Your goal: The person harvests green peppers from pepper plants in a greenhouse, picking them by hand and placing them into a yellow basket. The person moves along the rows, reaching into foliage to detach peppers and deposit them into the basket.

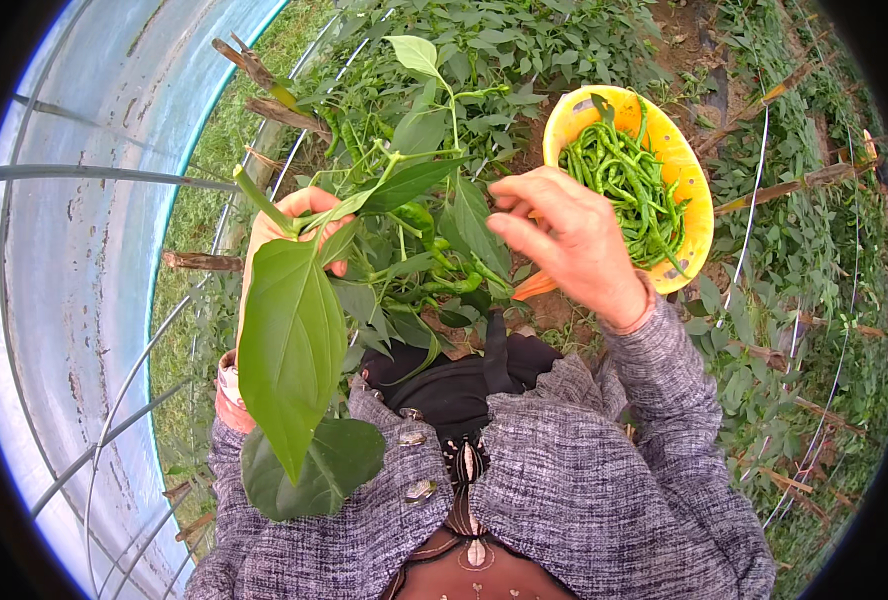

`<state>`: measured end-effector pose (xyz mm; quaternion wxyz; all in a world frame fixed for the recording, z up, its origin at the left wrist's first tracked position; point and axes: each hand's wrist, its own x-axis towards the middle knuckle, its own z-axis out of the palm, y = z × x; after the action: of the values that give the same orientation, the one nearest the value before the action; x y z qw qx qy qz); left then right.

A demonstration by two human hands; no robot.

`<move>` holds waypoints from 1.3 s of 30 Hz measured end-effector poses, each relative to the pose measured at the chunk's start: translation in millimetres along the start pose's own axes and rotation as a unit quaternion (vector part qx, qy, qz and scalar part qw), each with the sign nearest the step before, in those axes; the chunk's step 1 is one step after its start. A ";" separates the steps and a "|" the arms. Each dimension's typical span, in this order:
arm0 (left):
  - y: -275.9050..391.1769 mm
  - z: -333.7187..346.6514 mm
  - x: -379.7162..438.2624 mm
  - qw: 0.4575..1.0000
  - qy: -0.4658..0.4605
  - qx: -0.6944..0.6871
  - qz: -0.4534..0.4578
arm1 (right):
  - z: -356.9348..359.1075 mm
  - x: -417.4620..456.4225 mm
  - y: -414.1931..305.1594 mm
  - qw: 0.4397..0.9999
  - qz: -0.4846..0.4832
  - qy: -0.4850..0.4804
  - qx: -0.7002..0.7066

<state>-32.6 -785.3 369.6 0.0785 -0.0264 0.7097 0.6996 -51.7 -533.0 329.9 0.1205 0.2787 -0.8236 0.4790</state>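
My left hand grips a cut green pepper stem with broad leaves, one large leaf hanging over the wrist. Twisted green chili peppers hang among the foliage to the right of that hand. My right hand hovers between this foliage and the basket, fingers half curled and parted from the thumb, with nothing visible between them. Beyond it, a yellow plastic basket contains a heap of long green chili peppers. Under the right hand shows a pointed orange thing, mostly hidden; what it is cannot be told.
Plastic greenhouse sheeting on metal tubes curves along the left. Wooden stakes and white strings run beside the pepper rows. Dense pepper plants stand ahead, and bare soil shows between rows.
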 end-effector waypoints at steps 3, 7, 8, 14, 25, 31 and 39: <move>5.4 15.6 2.6 0.999 -0.021 0.028 -0.020 | 38.3 17.9 -18.3 0.999 -0.037 0.021 0.029; 5.6 10.7 8.5 0.997 -0.057 0.043 -0.008 | 34.4 30.1 -14.4 0.997 -0.065 0.035 0.036; 3.2 19.2 7.2 0.999 -0.011 0.015 0.033 | 30.0 28.2 -10.1 0.998 -0.057 0.023 -0.010; 1.6 21.2 10.3 0.998 -0.059 -0.026 0.010 | 42.7 18.7 -13.1 0.997 -0.022 -0.030 0.068; -2.6 28.0 23.9 0.992 -0.070 -0.106 0.021 | 29.9 9.5 -8.3 0.973 0.109 0.033 0.203; 2.7 28.0 26.5 0.985 -0.033 -0.150 0.080 | 52.7 2.9 -1.5 0.998 -0.003 0.047 0.052; 2.1 29.9 11.3 0.990 -0.034 -0.107 0.081 | 112.4 38.8 31.9 0.953 -0.084 -0.059 -0.284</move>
<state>-41.9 -754.6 369.7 0.0426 0.0465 0.6277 0.7759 -94.0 -630.3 267.4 0.1853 0.3295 -0.9047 0.1963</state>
